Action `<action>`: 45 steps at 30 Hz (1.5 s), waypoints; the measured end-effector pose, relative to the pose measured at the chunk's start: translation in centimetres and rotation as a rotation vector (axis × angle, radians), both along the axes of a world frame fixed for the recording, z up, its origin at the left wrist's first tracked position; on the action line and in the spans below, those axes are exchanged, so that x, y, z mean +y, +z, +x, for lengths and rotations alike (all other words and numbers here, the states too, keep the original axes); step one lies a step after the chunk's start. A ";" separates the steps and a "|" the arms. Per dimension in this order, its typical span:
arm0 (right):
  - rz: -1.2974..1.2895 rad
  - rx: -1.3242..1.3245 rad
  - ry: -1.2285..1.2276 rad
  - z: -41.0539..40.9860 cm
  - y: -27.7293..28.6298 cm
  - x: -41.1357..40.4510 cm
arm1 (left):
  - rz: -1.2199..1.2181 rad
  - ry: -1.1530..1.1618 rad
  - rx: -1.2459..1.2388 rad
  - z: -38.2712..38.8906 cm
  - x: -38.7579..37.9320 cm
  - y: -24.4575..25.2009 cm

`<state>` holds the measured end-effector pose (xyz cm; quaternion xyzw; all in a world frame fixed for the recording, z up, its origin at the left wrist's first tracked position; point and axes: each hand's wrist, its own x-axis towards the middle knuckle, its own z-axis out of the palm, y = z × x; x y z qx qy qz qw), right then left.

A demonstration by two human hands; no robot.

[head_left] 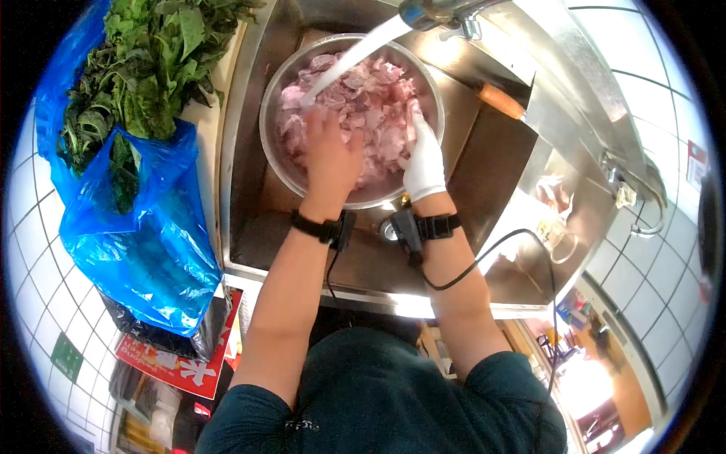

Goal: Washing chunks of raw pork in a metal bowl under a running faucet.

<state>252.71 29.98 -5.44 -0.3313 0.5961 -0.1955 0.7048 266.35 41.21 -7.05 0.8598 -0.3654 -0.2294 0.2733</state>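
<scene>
A round metal basin stands in a stainless steel sink, with many pieces of raw meat in it. Water runs from a faucet at the top onto the meat. My left hand, bare and slightly blurred, reaches into the basin on the near left, its fingertips among the pieces. In a white glove, my right hand reaches in over the right rim, its fingers at the meat; whether it grips a piece is unclear. Both wrists wear black straps with small devices.
Leafy greens lie in and beside a blue plastic bag left of the sink. A wooden handle rests to the right of the basin. A second faucet is at the far right. A black cable hangs by my right arm.
</scene>
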 end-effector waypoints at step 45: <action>0.223 0.018 0.209 2.1 -9.7 -5.3 | -0.425 0.972 1.393 2.7 1.2 -8.4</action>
